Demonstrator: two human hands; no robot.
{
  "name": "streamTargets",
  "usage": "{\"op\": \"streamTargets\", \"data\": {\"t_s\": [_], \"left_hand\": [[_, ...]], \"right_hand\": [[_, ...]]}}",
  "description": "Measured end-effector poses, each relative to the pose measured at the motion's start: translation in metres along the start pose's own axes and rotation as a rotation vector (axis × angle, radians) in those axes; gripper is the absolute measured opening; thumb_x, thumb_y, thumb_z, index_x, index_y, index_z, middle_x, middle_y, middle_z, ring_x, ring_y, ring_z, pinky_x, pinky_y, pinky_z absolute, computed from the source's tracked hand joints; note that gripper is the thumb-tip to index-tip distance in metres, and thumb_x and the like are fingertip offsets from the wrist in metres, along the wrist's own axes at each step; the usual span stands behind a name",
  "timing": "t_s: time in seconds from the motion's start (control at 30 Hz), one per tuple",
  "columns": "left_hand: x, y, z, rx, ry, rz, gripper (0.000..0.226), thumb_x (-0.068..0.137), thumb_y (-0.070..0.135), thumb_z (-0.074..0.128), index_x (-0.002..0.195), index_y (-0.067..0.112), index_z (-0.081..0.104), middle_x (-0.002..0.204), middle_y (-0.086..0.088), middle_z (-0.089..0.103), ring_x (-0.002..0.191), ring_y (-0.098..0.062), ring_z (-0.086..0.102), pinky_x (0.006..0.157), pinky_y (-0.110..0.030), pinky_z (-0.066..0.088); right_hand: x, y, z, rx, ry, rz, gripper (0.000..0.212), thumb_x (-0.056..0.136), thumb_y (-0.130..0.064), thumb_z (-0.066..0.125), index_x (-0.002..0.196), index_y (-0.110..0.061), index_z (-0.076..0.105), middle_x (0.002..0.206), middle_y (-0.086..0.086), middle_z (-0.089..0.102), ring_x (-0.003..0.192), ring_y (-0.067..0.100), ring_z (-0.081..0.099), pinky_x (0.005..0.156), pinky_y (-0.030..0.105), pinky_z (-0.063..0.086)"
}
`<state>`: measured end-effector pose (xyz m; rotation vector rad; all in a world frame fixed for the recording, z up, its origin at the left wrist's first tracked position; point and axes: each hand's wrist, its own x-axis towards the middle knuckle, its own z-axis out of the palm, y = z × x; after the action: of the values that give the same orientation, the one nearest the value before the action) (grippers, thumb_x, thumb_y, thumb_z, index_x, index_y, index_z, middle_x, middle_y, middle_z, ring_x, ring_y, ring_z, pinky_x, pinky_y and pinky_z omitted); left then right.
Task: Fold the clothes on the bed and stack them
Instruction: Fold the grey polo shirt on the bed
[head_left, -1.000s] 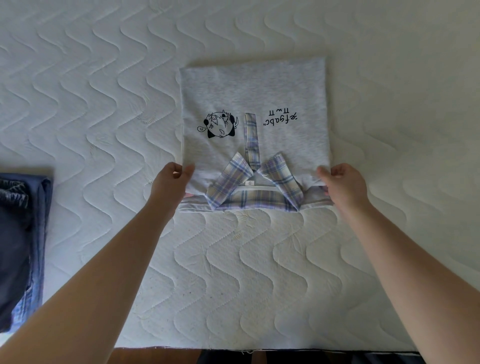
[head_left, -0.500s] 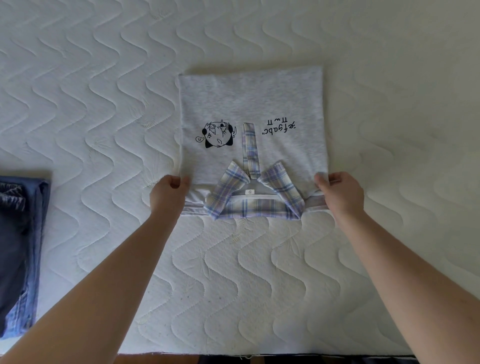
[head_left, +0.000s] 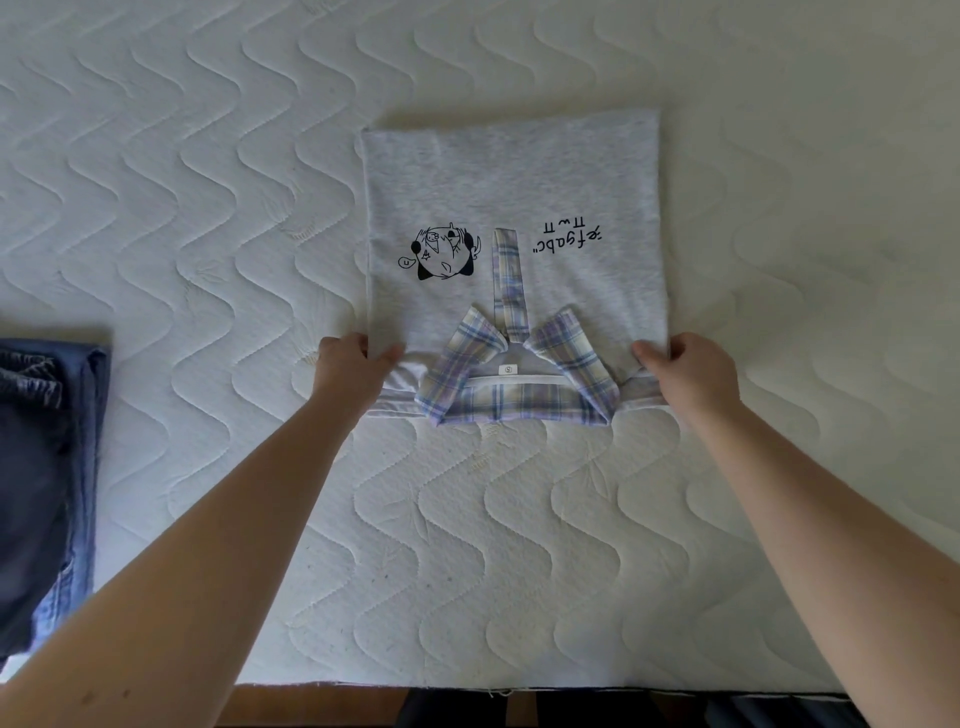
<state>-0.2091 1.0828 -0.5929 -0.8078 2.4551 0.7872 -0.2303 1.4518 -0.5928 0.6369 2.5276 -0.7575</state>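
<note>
A folded grey shirt (head_left: 511, 208) lay flat on the white quilted bed (head_left: 208, 182), a little above and right of the frame's centre. Its plaid collar (head_left: 519, 384) and plaid placket strip (head_left: 511, 283) faced the camera, so the black cartoon print (head_left: 441, 252) and the line of black lettering (head_left: 566, 239) read upside down.

Both hands sat at the shirt's near corners, one on each side of the collar. The left hand (head_left: 350, 371) was at the lower left corner, its thumb lying on top of the grey fabric and its fingers curled beneath the edge, pinching the cloth. The right hand (head_left: 685, 371) mirrored it at the lower right corner, thumb on top and fingers tucked under, closed on the fabric there. The collar lay between the two hands, touching neither. Both forearms stretched in from the bottom corners of the frame.

Well apart from the shirt, at the left edge of the frame, lay folded dark blue jeans (head_left: 41, 478), partly cut off by the frame. The mattress edge ran along the bottom of the frame.
</note>
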Motion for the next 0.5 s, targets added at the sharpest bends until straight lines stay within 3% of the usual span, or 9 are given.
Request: {"op": "streamTargets", "data": {"t_s": [0.1,0.2,0.33,0.5], "left_hand": [[-0.002,-0.008,-0.004,-0.127,-0.015,0.024,0.039,0.087,0.048,0.065,0.099,0.011,0.062,0.091,-0.004,0.063,0.074,-0.017,0.056,0.058,-0.026,0.040],[-0.002,-0.014,-0.006,-0.404,-0.109,-0.005,0.037,0.088,0.050,0.065,0.100,0.016,0.061,0.092,-0.002,0.067,0.085,-0.022,0.063,0.067,-0.030,0.048],[-0.002,-0.022,0.001,-0.647,-0.200,-0.100,0.034,0.091,0.048,0.062,0.095,0.014,0.069,0.100,-0.015,0.072,0.098,-0.035,0.068,0.091,-0.047,0.054],[-0.001,-0.025,0.009,-0.812,-0.188,-0.242,0.023,0.099,0.035,0.054,0.089,0.020,0.070,0.094,-0.007,0.075,0.085,-0.026,0.073,0.077,-0.040,0.060]], "right_hand": [[0.002,-0.004,-0.007,-0.008,-0.039,-0.011,0.042,0.087,-0.047,0.064,0.076,-0.006,0.061,0.070,0.008,0.062,0.066,0.026,0.058,0.055,0.030,0.039],[0.000,-0.006,-0.004,0.182,-0.086,0.017,0.035,0.087,-0.047,0.065,0.079,-0.013,0.061,0.069,0.000,0.062,0.058,0.012,0.055,0.044,0.018,0.037],[-0.006,-0.002,0.004,0.386,-0.089,0.055,0.035,0.091,-0.043,0.062,0.092,-0.009,0.068,0.086,0.011,0.068,0.077,0.025,0.064,0.065,0.030,0.046],[-0.006,0.008,0.008,0.648,-0.170,0.174,0.030,0.090,-0.038,0.066,0.097,-0.009,0.070,0.100,0.017,0.071,0.091,0.031,0.068,0.087,0.046,0.054]]}}
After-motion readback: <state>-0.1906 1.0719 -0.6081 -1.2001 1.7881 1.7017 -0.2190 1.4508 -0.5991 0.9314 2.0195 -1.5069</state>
